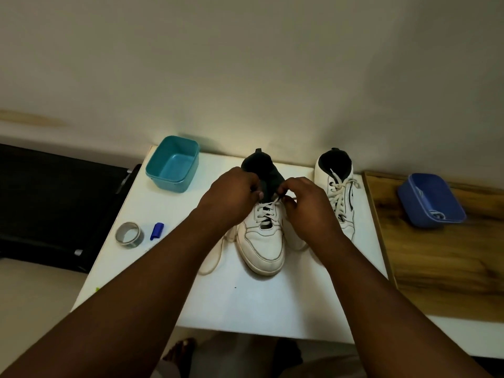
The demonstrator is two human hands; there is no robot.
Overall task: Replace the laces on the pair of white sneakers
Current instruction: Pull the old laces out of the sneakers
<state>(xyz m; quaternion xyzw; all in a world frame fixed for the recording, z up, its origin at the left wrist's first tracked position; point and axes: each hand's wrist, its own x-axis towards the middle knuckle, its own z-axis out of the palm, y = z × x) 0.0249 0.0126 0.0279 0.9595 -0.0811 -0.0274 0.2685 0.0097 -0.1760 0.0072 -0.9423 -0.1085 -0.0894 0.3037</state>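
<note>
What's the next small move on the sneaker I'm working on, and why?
Probably draw the lace end through the top eyelet and snug it. Both hands, left hand and right hand, pinch at the top of the near sneaker, its lower rows already crossed, with slack lying on the table.

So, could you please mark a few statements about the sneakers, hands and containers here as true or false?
1. Both hands, the left hand and the right hand, work at the laces of the middle white leather sneaker. True.
2. The teal plastic tub holds laces. False: it looks empty.
3. The grey tape roll lies beside the small blue cap. True.
4. The second white sneaker has no laces. False: it is laced.
5. The blue plastic container sits on the white table. False: it sits on the wooden surface.
</note>
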